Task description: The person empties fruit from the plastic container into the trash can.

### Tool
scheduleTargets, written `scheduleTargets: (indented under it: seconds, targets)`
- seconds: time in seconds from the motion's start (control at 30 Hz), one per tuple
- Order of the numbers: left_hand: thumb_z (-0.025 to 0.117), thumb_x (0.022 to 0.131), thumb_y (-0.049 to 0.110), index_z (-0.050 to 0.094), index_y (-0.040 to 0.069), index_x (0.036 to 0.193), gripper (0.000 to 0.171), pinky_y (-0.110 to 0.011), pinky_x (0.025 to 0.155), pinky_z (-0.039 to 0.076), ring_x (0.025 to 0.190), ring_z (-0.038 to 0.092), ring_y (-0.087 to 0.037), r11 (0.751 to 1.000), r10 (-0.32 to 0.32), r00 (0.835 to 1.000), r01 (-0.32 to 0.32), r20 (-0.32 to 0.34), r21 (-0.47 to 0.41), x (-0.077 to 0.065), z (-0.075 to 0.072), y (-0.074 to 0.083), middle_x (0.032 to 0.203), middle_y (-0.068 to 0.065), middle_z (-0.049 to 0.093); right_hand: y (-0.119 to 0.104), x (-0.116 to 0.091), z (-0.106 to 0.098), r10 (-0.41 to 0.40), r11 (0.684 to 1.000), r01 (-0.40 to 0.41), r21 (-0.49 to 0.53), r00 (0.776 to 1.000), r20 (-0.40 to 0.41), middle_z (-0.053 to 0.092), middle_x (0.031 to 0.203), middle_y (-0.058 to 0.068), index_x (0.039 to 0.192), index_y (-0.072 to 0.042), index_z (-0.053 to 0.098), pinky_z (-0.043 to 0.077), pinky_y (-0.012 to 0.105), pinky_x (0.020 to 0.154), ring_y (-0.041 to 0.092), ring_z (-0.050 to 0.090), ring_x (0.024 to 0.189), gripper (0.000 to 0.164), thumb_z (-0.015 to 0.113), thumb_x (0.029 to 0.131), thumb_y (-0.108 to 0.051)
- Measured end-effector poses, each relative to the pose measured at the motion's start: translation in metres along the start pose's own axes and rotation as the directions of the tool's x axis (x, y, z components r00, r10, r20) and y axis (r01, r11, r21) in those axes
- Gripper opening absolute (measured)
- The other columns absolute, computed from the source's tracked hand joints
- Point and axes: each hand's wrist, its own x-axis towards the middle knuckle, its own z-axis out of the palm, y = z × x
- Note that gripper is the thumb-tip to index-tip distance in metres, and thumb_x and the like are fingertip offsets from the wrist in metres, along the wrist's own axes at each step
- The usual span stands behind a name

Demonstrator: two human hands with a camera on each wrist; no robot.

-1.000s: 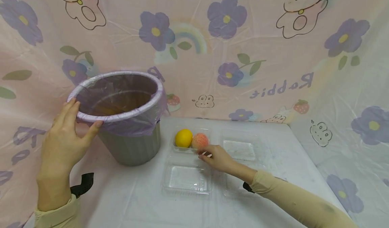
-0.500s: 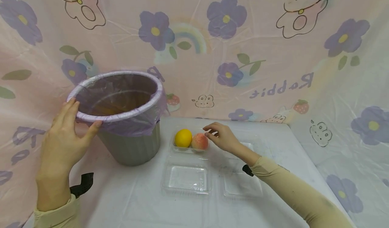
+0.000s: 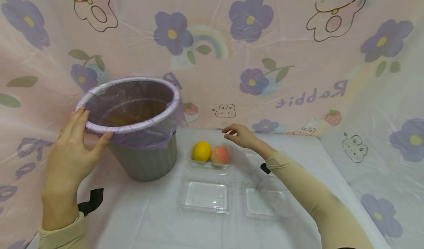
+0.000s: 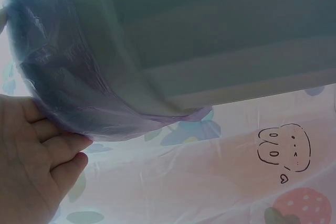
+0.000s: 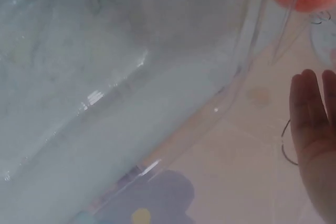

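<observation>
At the left, a grey trash can (image 3: 145, 164) has a purple bag folded over its rim (image 3: 177, 107). My left hand (image 3: 67, 157) holds the near left side of that rim, thumb and fingers spread along it; several fingers also show against the bag in the left wrist view. My right hand (image 3: 243, 135) hovers to the right of and behind a yellow lemon-like fruit (image 3: 201, 151) and a pink peach (image 3: 220, 154). Its fingers are loosely bent around nothing. Both fruits sit side by side in the back compartment of a clear plastic box (image 3: 206, 195).
A second clear plastic box (image 3: 265, 203) lies to the right, partly under my right forearm, and its wall shows large in the right wrist view. Both stand on a white-covered table (image 3: 159, 219). A flowered pink curtain (image 3: 212, 72) closes off the back and sides.
My right hand has moved up and away from beside the peach toward the back of the table. The left hand stays on the rim, and both fruits remain in the box.
</observation>
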Motion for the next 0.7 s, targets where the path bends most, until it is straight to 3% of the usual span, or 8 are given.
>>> scheduleTargets:
  seconds: [0.3, 0.7]
  targets:
    - [0.065, 0.100, 0.050, 0.036, 0.001, 0.160, 0.083, -0.074, 0.117, 0.022, 0.153, 0.028, -0.045, 1.000, -0.010, 1.000, 0.010, 0.016, 0.003, 0.000, 0.000, 0.000, 0.170, -0.012, 0.030, 0.016, 0.019, 0.000, 0.004, 0.999, 0.000, -0.039, 0.994, 0.113, 0.073, 0.123, 0.017, 0.125, -0.002, 0.072, 0.057, 0.045, 0.097, 0.032, 0.071, 0.110, 0.027, 0.070, 0.099, -0.010]
    - [0.065, 0.099, 0.051, 0.035, 0.002, 0.161, 0.083, -0.075, 0.116, 0.022, 0.155, 0.026, -0.043, 1.000, -0.022, 0.999, 0.022, 0.030, 0.011, 0.000, -0.001, 0.000, 0.170, -0.010, 0.028, 0.030, 0.025, 0.008, 0.032, 0.998, -0.018, -0.063, 0.973, 0.227, 0.072, 0.124, 0.019, 0.130, 0.002, 0.068, 0.057, 0.044, 0.099, 0.031, 0.071, 0.109, 0.032, 0.069, 0.099, -0.007]
